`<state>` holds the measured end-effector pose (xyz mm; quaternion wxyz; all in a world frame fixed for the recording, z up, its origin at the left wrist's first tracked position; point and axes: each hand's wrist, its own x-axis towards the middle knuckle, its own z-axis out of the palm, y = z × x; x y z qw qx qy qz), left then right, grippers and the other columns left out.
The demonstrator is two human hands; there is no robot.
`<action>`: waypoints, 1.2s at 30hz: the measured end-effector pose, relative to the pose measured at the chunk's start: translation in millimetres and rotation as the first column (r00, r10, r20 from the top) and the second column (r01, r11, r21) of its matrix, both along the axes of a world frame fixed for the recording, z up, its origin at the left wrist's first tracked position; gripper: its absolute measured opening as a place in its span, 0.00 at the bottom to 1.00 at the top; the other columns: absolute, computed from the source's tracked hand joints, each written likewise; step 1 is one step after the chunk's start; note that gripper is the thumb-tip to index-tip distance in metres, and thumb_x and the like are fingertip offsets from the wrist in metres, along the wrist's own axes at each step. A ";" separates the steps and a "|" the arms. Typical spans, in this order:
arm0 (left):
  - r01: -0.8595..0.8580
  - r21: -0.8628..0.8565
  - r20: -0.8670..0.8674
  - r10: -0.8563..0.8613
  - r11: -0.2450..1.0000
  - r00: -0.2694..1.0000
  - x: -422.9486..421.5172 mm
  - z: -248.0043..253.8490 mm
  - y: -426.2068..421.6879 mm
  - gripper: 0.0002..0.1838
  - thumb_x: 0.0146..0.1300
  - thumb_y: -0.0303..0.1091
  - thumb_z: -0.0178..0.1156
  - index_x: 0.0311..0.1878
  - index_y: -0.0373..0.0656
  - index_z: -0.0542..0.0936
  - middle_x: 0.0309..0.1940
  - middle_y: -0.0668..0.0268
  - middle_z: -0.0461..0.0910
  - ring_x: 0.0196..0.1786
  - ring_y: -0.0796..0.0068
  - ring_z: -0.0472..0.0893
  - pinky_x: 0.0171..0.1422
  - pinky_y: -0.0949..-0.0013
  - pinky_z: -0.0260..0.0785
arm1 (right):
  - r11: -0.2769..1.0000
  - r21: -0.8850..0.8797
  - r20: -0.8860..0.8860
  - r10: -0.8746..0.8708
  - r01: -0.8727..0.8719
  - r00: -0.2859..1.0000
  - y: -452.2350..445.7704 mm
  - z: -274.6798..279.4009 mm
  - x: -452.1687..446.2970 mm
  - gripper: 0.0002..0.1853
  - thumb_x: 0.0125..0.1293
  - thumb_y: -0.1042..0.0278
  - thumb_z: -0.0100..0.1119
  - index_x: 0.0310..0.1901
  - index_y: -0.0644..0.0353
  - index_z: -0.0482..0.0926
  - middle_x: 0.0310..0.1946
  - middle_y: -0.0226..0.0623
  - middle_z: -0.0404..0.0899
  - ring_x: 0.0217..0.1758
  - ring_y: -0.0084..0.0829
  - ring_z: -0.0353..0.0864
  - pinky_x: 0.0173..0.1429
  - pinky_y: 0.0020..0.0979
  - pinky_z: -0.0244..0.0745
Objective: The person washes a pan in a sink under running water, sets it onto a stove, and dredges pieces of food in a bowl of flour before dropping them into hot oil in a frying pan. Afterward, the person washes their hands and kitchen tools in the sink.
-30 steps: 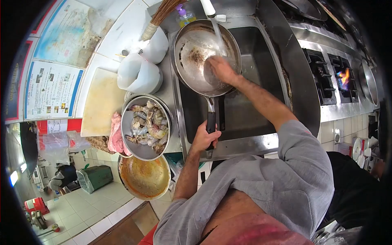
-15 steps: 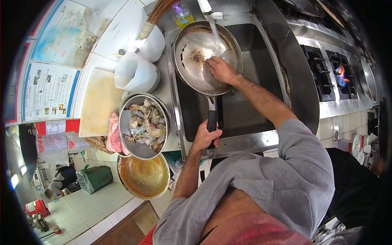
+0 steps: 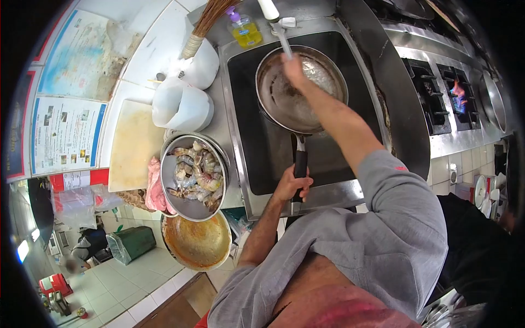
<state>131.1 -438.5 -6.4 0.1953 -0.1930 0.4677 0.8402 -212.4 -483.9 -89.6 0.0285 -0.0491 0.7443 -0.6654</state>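
A frying pan [image 3: 276, 101] sits over the sink with its black handle toward me. My left hand [image 3: 292, 185] is wrapped around that handle. Over the far part of the pan, my right hand [image 3: 294, 72] is smeared by motion, right at the water running from the white tap [image 3: 268, 9]. Whether its fingers hold anything cannot be made out. Water glistens inside the pan on the right of my hand.
Left of the sink [image 3: 262, 147] stand a bowl of raw shrimp [image 3: 197, 177], a white plastic jug [image 3: 180, 104] and a cutting board [image 3: 133, 145]. A soap bottle [image 3: 246, 31] and a straw brush [image 3: 205, 27] are behind. A burner flame [image 3: 458, 97] burns at right.
The pan has shifted right and slightly toward me, with my left hand on its handle. My right hand has moved from the pan's middle up to the water stream.
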 end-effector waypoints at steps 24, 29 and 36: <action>0.010 -0.136 -0.047 -0.017 0.991 0.999 -28.9 -17.8 -2.5 0.14 0.50 0.21 0.59 0.34 0.37 0.63 0.14 0.63 0.67 0.11 0.75 0.68 0.14 0.67 0.65 | 0.982 0.122 -0.118 0.159 -0.145 0.980 -18.6 59.7 91.1 0.18 0.64 0.57 0.50 0.30 0.67 0.74 0.28 0.52 0.76 0.37 0.41 0.79 0.44 0.41 0.70; -0.088 -0.058 -0.090 0.083 0.994 0.993 -13.9 -14.8 -25.2 0.13 0.49 0.22 0.59 0.34 0.38 0.63 0.14 0.64 0.68 0.11 0.75 0.68 0.13 0.68 0.65 | 0.341 0.416 0.087 0.908 -0.843 0.411 91.1 18.6 103.3 0.16 0.60 0.54 0.53 0.35 0.60 0.79 0.29 0.46 0.78 0.37 0.42 0.78 0.43 0.40 0.70; -0.106 0.099 -0.031 0.110 0.989 0.993 -8.4 -10.5 -15.7 0.14 0.49 0.21 0.59 0.36 0.38 0.64 0.14 0.65 0.66 0.11 0.75 0.67 0.13 0.67 0.65 | 0.383 0.907 -0.420 0.805 0.173 0.419 83.3 29.1 -11.1 0.16 0.55 0.73 0.47 0.46 0.67 0.75 0.56 0.42 0.64 0.58 0.41 0.65 0.59 0.36 0.64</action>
